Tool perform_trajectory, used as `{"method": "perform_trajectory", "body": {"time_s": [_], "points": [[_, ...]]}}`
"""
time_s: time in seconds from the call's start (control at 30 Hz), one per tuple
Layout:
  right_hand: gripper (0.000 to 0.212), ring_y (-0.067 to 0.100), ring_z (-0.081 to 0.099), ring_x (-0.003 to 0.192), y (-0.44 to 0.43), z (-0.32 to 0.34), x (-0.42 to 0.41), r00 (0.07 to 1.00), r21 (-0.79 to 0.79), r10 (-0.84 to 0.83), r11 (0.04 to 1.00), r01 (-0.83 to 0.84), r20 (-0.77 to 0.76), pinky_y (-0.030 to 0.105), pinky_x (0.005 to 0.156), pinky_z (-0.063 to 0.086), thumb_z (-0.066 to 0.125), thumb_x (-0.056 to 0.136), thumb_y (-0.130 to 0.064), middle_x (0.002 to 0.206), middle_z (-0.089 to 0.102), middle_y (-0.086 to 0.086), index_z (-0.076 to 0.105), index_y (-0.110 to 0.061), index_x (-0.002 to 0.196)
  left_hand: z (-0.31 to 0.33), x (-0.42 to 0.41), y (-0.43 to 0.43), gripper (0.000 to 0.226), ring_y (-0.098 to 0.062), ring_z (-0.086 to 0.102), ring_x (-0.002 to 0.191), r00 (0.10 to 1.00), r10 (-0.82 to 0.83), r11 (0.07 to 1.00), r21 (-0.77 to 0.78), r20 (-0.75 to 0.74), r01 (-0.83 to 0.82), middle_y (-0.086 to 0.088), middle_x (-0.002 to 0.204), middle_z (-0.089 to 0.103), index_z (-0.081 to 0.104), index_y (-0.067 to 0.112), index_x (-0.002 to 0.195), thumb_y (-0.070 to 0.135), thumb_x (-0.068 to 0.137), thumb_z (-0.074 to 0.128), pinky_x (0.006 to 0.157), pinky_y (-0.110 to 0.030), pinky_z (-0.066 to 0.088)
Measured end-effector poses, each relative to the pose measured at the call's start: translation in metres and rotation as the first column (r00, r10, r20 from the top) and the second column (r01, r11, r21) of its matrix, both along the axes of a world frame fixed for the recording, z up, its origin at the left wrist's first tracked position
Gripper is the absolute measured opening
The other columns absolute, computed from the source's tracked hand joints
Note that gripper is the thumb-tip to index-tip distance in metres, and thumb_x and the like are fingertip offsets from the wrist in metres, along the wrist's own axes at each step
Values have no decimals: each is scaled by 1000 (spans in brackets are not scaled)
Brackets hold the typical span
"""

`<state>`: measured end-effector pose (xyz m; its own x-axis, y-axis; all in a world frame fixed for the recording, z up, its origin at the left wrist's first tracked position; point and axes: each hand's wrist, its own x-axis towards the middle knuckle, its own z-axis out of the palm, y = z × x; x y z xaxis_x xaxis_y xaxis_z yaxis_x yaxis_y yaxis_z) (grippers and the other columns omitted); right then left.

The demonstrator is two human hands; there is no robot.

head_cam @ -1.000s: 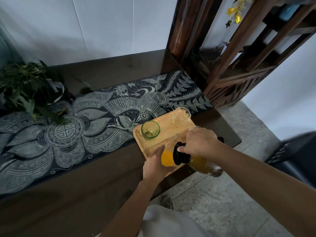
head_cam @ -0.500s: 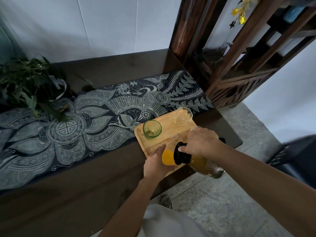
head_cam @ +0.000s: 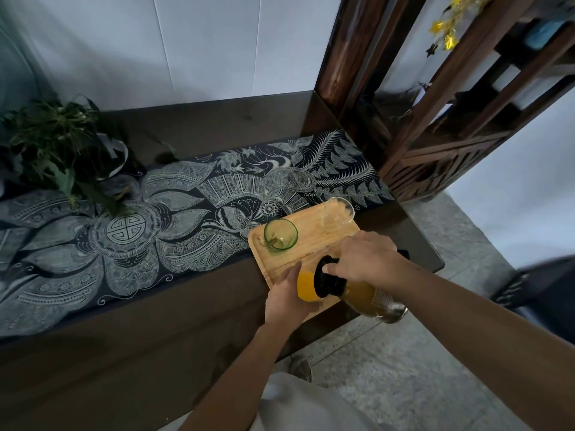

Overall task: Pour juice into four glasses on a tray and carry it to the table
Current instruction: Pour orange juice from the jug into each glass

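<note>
A wooden tray [head_cam: 314, 244] lies at the right end of a dark table. On it stand a green glass [head_cam: 280, 235] at the left and a clear glass [head_cam: 339, 209] at the far right corner. My left hand [head_cam: 287, 298] wraps a glass of orange juice [head_cam: 306, 286] at the tray's near edge. My right hand [head_cam: 364, 259] grips the black neck of a juice bottle [head_cam: 370, 298], tipped with its mouth against that glass. A fourth glass is hidden.
A patterned dark runner [head_cam: 174, 219] covers the table [head_cam: 193, 331]. A leafy plant [head_cam: 59, 150] sits at the left. A wooden shelf unit [head_cam: 441, 126] stands at the right, beyond the table's end. Grey floor [head_cam: 404, 368] lies below.
Hands, bottle and glass hold the same pose. The view has shifted slightly.
</note>
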<state>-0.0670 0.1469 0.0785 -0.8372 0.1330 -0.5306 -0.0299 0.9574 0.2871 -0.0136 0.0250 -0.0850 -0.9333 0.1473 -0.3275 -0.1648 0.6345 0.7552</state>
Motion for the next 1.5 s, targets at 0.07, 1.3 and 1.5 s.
{"method": "perform_trajectory", "body": {"time_s": [0.07, 1.3, 1.5], "points": [[56, 23, 51, 86, -2, 1, -1, 1000, 3, -2, 1000, 2, 2, 33, 70, 42, 55, 88, -68, 106, 62, 3, 66, -21, 115, 0, -1, -1, 111, -24, 50, 133, 1000, 6, 1000, 1, -2, -6, 5, 153, 45, 28, 27, 156, 40, 64, 89, 99, -40, 49], [86, 34, 61, 108, 45, -32, 22, 955, -178, -292, 944, 278, -53, 36, 77, 48, 49, 77, -86, 124, 61, 14, 52, -19, 131, 3, -4, -10, 108, -25, 51, 133, 1000, -22, 999, -49, 2, 22, 7, 156, 40, 26, 29, 156, 46, 67, 85, 99, -44, 50], [100, 27, 64, 84, 59, -51, 42, 919, -265, -385, 898, 352, -86, 36, 71, 54, 34, 57, -102, 95, 68, 8, 63, -15, 96, 2, -4, -10, 107, -27, 49, 134, 999, -39, 998, -43, 2, 39, 5, 159, 35, 23, 27, 157, 51, 71, 82, 99, -45, 49]]}}
